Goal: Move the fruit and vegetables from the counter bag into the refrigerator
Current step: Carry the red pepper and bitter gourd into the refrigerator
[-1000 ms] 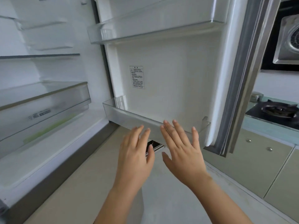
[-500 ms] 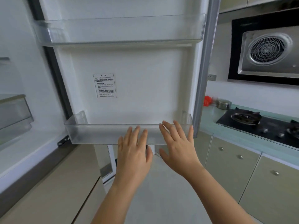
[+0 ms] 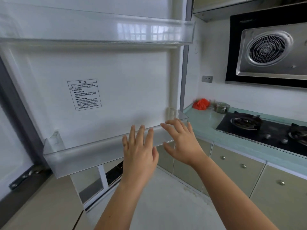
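At the open refrigerator door (image 3: 124, 77): left hand (image 3: 139, 151) and right hand (image 3: 181, 140) empty, red bag (image 3: 201, 104) away on the table (image 3: 204, 125).

Its inner face carries a printed label (image 3: 84, 94), a clear upper bin (image 3: 99, 30) and a clear lower bin (image 3: 79, 156). Both hands are raised side by side, slightly apart, fingers spread and relaxed, gripping nothing, in front of the lower bin's right half; contact with it cannot be confirmed. Right of the door edge, the red bag sits on the table against the wall, blurred, contents not discernible, beside a steel pot (image 3: 221, 107). A gas hob (image 3: 249, 128) follows, extractor hood (image 3: 265, 50) above.
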`<state>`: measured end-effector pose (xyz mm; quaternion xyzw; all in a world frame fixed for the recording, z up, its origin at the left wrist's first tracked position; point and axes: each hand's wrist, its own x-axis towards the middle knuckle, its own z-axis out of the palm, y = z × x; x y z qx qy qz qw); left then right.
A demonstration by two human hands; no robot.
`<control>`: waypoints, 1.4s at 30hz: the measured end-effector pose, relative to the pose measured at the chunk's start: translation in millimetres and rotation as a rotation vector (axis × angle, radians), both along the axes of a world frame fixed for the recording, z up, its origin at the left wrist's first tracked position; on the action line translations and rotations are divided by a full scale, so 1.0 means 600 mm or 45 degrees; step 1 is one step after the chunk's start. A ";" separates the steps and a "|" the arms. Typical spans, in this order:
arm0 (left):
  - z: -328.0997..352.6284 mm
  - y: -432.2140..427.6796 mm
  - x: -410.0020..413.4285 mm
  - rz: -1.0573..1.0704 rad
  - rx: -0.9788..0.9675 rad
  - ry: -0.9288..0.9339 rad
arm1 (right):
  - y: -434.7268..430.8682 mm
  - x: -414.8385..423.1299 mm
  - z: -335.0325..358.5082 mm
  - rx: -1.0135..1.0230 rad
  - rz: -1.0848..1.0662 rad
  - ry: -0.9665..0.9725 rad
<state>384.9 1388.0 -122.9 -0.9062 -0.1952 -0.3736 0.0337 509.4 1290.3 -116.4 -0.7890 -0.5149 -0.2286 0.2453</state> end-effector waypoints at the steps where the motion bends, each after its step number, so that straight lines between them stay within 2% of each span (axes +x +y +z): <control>1: -0.001 0.005 0.007 0.006 -0.009 0.010 | 0.005 0.009 0.000 0.004 0.016 0.007; 9: -0.003 0.024 0.032 -0.027 0.000 -0.028 | 0.020 0.044 0.000 0.005 0.075 0.045; 12: -0.003 0.017 0.045 -0.116 0.016 -0.097 | 0.011 0.044 0.008 -0.002 0.098 0.119; 15: 0.004 -0.003 0.066 -0.261 0.009 -0.164 | -0.020 0.042 0.013 0.114 0.050 0.159; 19: 0.001 -0.045 0.114 -0.501 -0.039 -0.188 | -0.105 0.048 -0.006 0.197 -0.232 0.093; 26: -0.042 -0.201 0.231 -1.026 -0.117 -0.132 | -0.319 0.043 -0.051 0.153 -0.882 0.094; 33: -0.080 -0.456 0.294 -1.504 -0.150 -0.053 | -0.548 0.004 -0.073 0.140 -1.376 0.098; 42: -0.100 -0.850 0.316 -1.898 -0.164 0.115 | -0.891 -0.055 -0.085 0.151 -1.838 0.093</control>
